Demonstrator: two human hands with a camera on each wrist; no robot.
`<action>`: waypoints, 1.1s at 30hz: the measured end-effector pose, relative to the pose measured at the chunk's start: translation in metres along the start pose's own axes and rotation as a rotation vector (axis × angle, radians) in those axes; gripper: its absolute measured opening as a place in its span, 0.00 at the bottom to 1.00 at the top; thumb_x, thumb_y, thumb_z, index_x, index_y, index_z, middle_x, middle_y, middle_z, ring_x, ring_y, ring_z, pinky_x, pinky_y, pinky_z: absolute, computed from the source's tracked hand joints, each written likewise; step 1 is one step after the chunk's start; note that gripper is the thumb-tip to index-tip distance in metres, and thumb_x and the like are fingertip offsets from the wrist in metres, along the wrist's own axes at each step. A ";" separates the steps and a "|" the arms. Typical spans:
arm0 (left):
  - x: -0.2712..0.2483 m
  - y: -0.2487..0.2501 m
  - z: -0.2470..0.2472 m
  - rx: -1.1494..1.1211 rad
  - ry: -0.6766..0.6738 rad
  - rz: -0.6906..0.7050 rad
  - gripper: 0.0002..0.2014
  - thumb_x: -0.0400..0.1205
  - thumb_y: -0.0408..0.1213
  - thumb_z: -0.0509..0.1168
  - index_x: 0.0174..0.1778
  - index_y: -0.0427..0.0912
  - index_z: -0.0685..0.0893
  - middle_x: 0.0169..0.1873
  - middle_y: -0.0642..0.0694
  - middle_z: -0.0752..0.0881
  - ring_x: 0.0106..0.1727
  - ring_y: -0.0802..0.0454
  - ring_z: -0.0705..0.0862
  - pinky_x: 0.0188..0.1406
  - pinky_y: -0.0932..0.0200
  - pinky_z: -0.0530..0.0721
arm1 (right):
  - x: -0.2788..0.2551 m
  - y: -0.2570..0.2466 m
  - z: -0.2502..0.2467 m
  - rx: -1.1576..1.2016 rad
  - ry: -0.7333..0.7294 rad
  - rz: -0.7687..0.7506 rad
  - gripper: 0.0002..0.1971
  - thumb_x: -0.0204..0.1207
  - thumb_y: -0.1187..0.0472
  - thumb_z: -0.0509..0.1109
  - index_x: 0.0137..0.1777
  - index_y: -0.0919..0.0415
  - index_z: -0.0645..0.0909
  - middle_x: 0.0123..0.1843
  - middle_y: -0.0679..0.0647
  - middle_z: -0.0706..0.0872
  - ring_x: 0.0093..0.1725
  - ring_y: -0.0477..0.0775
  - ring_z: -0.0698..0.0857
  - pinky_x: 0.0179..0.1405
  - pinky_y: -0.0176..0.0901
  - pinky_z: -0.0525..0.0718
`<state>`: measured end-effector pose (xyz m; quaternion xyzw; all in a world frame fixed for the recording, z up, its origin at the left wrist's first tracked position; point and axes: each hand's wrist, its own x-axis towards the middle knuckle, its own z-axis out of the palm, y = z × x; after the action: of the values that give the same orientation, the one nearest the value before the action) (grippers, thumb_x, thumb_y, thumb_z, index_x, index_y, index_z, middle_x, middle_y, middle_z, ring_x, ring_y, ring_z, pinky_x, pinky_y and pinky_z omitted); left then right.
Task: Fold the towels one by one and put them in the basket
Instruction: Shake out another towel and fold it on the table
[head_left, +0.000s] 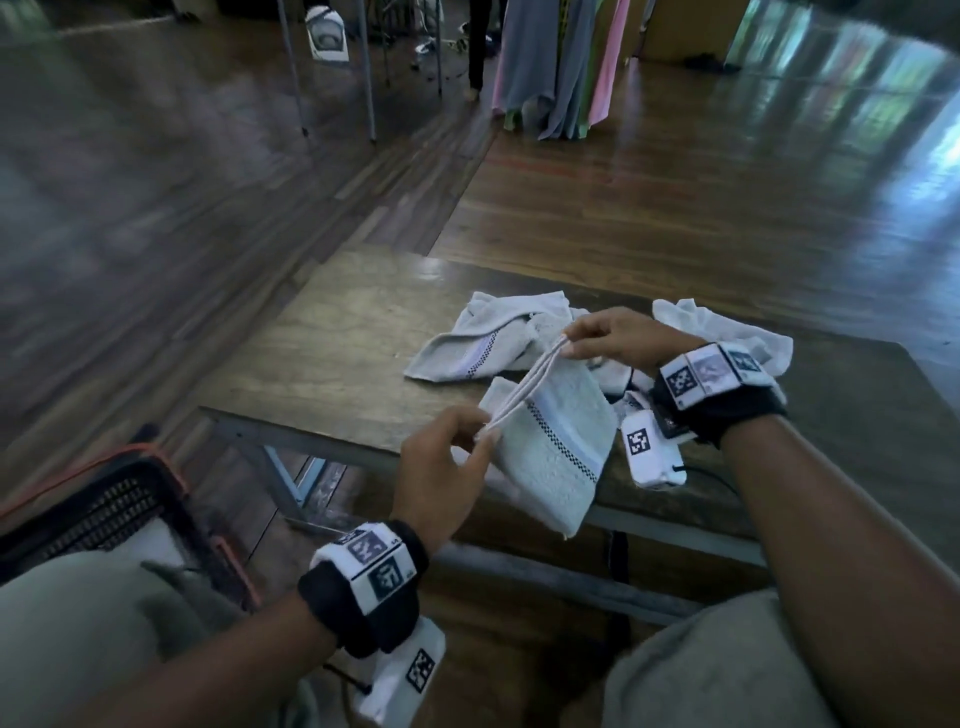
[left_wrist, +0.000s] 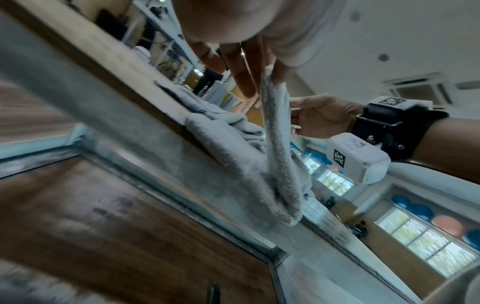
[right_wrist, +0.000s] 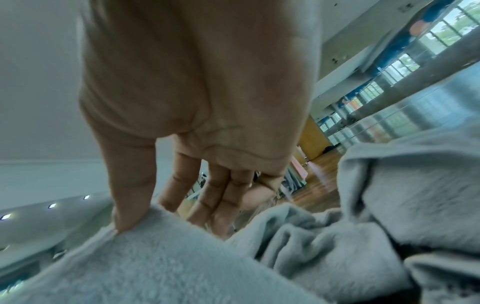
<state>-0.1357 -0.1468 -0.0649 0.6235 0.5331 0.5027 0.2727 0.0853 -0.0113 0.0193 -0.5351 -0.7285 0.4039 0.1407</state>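
Observation:
A pale grey towel (head_left: 556, 457) with a dark checked stripe hangs folded over the table's near edge. My left hand (head_left: 447, 467) pinches its near top corner, and my right hand (head_left: 597, 338) pinches the far top corner, so the doubled edge stretches between them. In the left wrist view the towel (left_wrist: 275, 144) drops from my fingers (left_wrist: 244, 72) to the table rim. In the right wrist view my thumb (right_wrist: 130, 185) presses on the towel (right_wrist: 155, 257). The black basket (head_left: 104, 509) with an orange rim stands on the floor at lower left.
Two more loose towels (head_left: 483, 338) (head_left: 727, 332) lie crumpled on the wooden table (head_left: 311, 364) behind my hands. Hanging clothes (head_left: 550, 62) and metal stand legs (head_left: 363, 78) are far back on the wooden floor. My knees show at the bottom.

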 end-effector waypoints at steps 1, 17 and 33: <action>-0.001 -0.006 -0.004 -0.003 0.001 -0.063 0.06 0.78 0.38 0.71 0.49 0.44 0.86 0.40 0.55 0.89 0.41 0.62 0.85 0.41 0.65 0.84 | 0.010 -0.004 0.008 -0.043 -0.020 0.007 0.13 0.76 0.60 0.71 0.57 0.66 0.83 0.50 0.51 0.84 0.50 0.45 0.80 0.51 0.35 0.77; 0.008 -0.055 -0.012 0.226 -0.093 -0.392 0.08 0.78 0.50 0.68 0.37 0.53 0.79 0.32 0.57 0.83 0.36 0.59 0.82 0.36 0.60 0.79 | 0.073 -0.011 0.074 -0.460 -0.050 0.091 0.13 0.77 0.58 0.69 0.54 0.68 0.85 0.55 0.59 0.88 0.52 0.57 0.85 0.52 0.45 0.80; 0.019 -0.038 -0.017 0.349 -0.325 -0.445 0.10 0.78 0.49 0.65 0.34 0.50 0.75 0.32 0.54 0.80 0.37 0.52 0.81 0.42 0.52 0.82 | 0.057 -0.010 0.072 -0.437 -0.182 0.171 0.20 0.72 0.56 0.70 0.24 0.55 0.66 0.23 0.50 0.66 0.24 0.48 0.64 0.25 0.41 0.62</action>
<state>-0.1679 -0.1219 -0.0858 0.6009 0.6841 0.2257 0.3464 0.0106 0.0072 -0.0320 -0.5739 -0.7604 0.2936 -0.0792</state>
